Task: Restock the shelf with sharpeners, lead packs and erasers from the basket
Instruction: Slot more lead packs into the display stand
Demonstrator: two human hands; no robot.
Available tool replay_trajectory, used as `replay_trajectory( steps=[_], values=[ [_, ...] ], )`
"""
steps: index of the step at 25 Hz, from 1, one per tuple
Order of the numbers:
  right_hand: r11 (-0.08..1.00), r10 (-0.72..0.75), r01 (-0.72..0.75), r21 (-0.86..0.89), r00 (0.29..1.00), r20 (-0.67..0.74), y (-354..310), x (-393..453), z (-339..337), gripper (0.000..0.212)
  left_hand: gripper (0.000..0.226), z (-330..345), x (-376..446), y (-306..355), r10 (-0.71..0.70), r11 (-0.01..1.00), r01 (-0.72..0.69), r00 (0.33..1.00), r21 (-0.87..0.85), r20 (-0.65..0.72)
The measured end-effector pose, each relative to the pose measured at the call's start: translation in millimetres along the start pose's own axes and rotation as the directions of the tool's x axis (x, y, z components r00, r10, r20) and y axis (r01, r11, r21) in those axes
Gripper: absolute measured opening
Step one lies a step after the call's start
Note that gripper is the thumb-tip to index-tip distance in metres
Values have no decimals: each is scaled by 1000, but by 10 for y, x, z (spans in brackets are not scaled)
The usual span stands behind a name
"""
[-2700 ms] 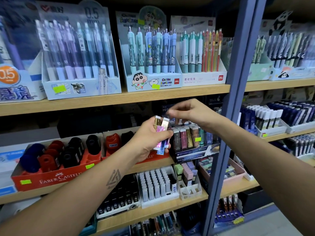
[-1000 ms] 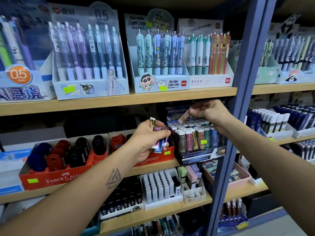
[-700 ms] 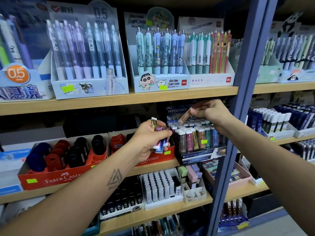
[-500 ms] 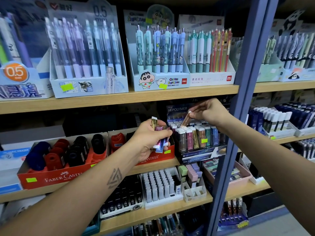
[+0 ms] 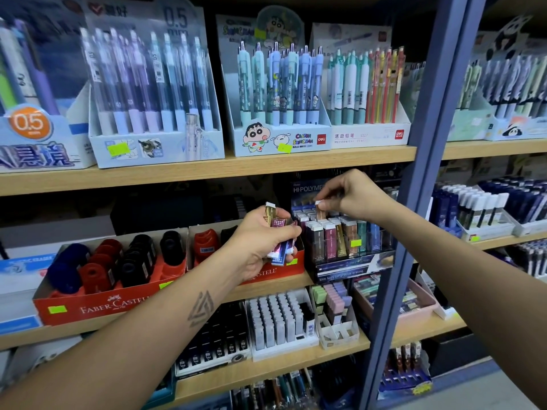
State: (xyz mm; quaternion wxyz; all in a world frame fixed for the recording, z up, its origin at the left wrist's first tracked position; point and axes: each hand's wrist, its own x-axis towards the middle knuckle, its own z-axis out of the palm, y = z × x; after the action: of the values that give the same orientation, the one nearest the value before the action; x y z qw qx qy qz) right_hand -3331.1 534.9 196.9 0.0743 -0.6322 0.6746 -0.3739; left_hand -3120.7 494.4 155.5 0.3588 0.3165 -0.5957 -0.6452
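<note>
My left hand (image 5: 260, 241) grips a bunch of slim metallic packs (image 5: 279, 232), gold, pink and blue, in front of the middle shelf. My right hand (image 5: 349, 193) pinches the white cap of one bronze pack (image 5: 320, 210), held upright with its lower end among the back rows of the dark display box (image 5: 349, 261) of slim packs. Left of that box stand two red Faber-Castell trays (image 5: 103, 303) with red, blue and black sharpeners (image 5: 133, 261). The basket is out of view.
A blue steel upright (image 5: 414, 202) runs just right of the display box, close to my right forearm. Pen displays (image 5: 281, 93) fill the upper shelf. The lower shelf holds white lead packs (image 5: 275, 321) and pastel erasers (image 5: 334, 303).
My right hand took one bronze pack from my left hand's bunch, carried it right and tilted, and now holds it upright, lowered into the display box. My left hand stayed in place.
</note>
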Motion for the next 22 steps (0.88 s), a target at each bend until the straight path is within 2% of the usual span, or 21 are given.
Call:
replay_trajectory(
  steps=[4, 8, 12, 16, 19, 22],
  values=[
    [997, -3, 7, 73, 999, -44, 20, -20, 44, 3, 41, -2, -11, 4, -1, 1000, 1, 1000, -1, -1],
    [917, 207, -102, 385, 948, -243, 155, 60, 11, 8, 40, -8, -36, 19, -4, 1000, 4, 1000, -3, 3],
    [926, 248, -178, 332, 951, -182, 132, 118, 51, 9, 40, -20, -41, 17, -2, 1000, 2, 1000, -4, -3],
    [881, 328, -212, 423, 919, -221, 102, 152, 80, 16, 40, -25, -40, 21, -4, 1000, 4, 1000, -1, -5],
    [885, 318, -221, 410, 930, -184, 113, 141, 78, 13, 39, -47, -35, 20, 1, 1000, -1, 1000, 10, -6],
    [849, 339, -216, 483, 923, -184, 165, 170, 78, 24, 38, -69, -37, 18, -2, 1000, 2, 1000, 14, -7]
  ],
)
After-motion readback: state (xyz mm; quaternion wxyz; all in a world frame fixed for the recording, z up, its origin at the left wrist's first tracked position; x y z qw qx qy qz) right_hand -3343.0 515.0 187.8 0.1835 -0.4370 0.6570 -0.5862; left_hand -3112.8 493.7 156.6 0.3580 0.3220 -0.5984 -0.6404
